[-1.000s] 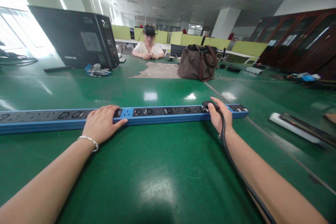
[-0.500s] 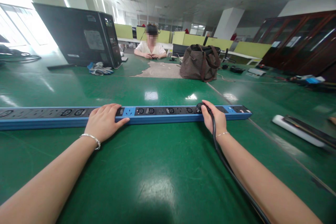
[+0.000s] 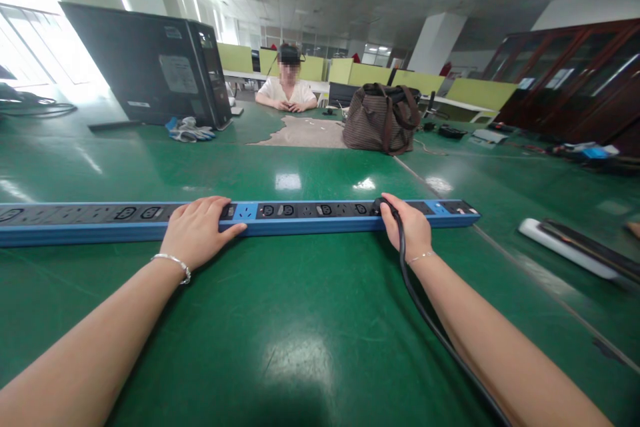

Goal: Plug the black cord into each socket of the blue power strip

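Observation:
A long blue power strip [image 3: 310, 227] with black sockets lies crosswise on the green table. My left hand [image 3: 195, 230] is wrapped over its middle, fingers on the far side and thumb along the near edge, beside a blue socket block. Near the strip's right end, my right hand [image 3: 409, 227] grips a black power plug [image 3: 377, 205] between thumb and fingers. The plug sits at a socket on the strip's top; how deep it is cannot be made out. From it a black cord [image 3: 420, 307] runs down along my right forearm.
A black computer case [image 3: 150, 67] and gloves [image 3: 190, 129] stand at the back left. A brown bag [image 3: 383, 119] is at the back centre, a person [image 3: 286, 90] sits beyond. To the right lies a white and black bar [image 3: 567, 250].
My right hand and the plug have shifted very slightly left and down against the strip. The cord has swung a little left. My left hand stays in place.

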`<state>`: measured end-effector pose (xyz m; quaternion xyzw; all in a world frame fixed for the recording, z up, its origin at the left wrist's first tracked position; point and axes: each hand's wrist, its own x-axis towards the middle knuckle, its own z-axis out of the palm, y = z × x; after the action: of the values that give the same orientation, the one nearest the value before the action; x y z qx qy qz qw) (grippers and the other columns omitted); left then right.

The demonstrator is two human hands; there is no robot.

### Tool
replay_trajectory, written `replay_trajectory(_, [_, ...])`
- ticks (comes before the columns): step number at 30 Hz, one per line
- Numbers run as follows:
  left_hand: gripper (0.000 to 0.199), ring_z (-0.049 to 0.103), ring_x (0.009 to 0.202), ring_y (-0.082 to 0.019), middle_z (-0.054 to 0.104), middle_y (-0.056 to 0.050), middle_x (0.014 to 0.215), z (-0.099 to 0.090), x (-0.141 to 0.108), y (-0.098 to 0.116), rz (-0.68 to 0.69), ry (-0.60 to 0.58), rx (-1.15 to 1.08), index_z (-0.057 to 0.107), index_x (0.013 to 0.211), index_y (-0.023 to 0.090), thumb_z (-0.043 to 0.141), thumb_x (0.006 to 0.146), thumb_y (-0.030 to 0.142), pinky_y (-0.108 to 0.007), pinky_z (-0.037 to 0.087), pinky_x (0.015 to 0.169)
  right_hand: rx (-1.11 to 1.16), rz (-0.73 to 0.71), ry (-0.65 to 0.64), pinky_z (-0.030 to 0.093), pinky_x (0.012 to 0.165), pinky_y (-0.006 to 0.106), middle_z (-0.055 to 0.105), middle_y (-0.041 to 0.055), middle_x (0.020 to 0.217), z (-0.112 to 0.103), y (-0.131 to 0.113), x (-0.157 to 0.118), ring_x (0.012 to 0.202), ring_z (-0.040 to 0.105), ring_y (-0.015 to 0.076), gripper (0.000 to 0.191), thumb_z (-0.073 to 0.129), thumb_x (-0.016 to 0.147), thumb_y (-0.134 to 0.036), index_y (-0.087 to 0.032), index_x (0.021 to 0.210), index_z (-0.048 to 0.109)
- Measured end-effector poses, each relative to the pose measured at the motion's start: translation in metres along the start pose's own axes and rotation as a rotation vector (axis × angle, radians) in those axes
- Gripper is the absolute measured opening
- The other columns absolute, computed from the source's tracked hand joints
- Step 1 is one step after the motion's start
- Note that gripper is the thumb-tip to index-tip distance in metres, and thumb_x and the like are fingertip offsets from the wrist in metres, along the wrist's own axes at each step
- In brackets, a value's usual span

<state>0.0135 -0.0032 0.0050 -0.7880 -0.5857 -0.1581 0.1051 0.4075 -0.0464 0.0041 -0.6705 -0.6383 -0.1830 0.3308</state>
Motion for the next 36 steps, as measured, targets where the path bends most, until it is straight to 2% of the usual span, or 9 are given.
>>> replay_trajectory(8, [0.062, 0.050, 0.118, -0.033, 0.057, -0.016, 0.125, 0.001, -0.001, -0.001, -0.002, 0.006, -0.011, 0.050, 0.124, 0.015, 0.041, 0.081, 0.059, -0.050, 0.037, 0.096, -0.149, -0.137, -0.011, 0.046, 0.089, 0.035, 0.069, 0.0107, 0.107, 0.000, -0.003, -0.004, 0.099, 0.065, 0.0227, 0.036, 0.043, 0.090, -0.030, -0.016, 0.115, 0.063])
replay_trajectory(15, [0.063, 0.050, 0.118, -0.032, 0.057, -0.016, 0.125, 0.002, 0.000, -0.002, -0.004, 0.011, -0.001, 0.050, 0.124, 0.014, 0.041, 0.081, 0.060, -0.050, 0.037, 0.097, -0.131, -0.037, -0.088, 0.047, 0.086, 0.035, 0.069, 0.0078, 0.108, -0.004, -0.009, -0.002, 0.098, 0.065, 0.0228, 0.034, 0.043, 0.089, -0.031, -0.021, 0.115, 0.062])
replay_trajectory(20, [0.064, 0.050, 0.118, -0.032, 0.057, -0.015, 0.125, 0.002, 0.000, -0.002, -0.002, 0.008, -0.005, 0.050, 0.125, 0.015, 0.041, 0.081, 0.060, -0.049, 0.037, 0.096, -0.145, -0.052, -0.086, 0.046, 0.089, 0.035, 0.068, 0.0081, 0.109, -0.005, -0.011, -0.005, 0.098, 0.064, 0.0228, 0.035, 0.042, 0.089, -0.030, -0.020, 0.118, 0.061])
replay_trajectory(28, [0.064, 0.049, 0.118, -0.032, 0.057, -0.016, 0.126, 0.002, -0.001, -0.001, -0.008, 0.005, -0.006, 0.049, 0.124, 0.015, 0.040, 0.081, 0.060, -0.049, 0.036, 0.096, -0.141, 0.084, -0.137, 0.049, 0.074, 0.033, 0.071, 0.0060, 0.099, -0.003, -0.011, -0.007, 0.081, 0.066, 0.0230, 0.039, 0.040, 0.090, -0.037, -0.026, 0.123, 0.058])
replay_trajectory(33, [0.064, 0.049, 0.119, -0.032, 0.056, -0.016, 0.126, 0.001, 0.000, -0.001, -0.013, -0.003, -0.016, 0.050, 0.124, 0.015, 0.040, 0.081, 0.061, -0.049, 0.035, 0.097, -0.133, 0.163, -0.152, 0.049, 0.072, 0.033, 0.072, 0.0058, 0.089, -0.003, -0.013, -0.006, 0.079, 0.065, 0.0239, 0.040, 0.039, 0.090, -0.041, -0.027, 0.123, 0.058])
replay_trajectory(36, [0.064, 0.049, 0.118, -0.032, 0.057, -0.015, 0.126, 0.000, 0.000, 0.000, -0.018, -0.009, -0.023, 0.050, 0.124, 0.016, 0.040, 0.080, 0.061, -0.049, 0.036, 0.097, -0.107, 0.132, -0.118, 0.048, 0.075, 0.032, 0.072, 0.0060, 0.087, -0.001, -0.011, -0.006, 0.078, 0.066, 0.0220, 0.039, 0.040, 0.090, -0.039, -0.024, 0.120, 0.060])
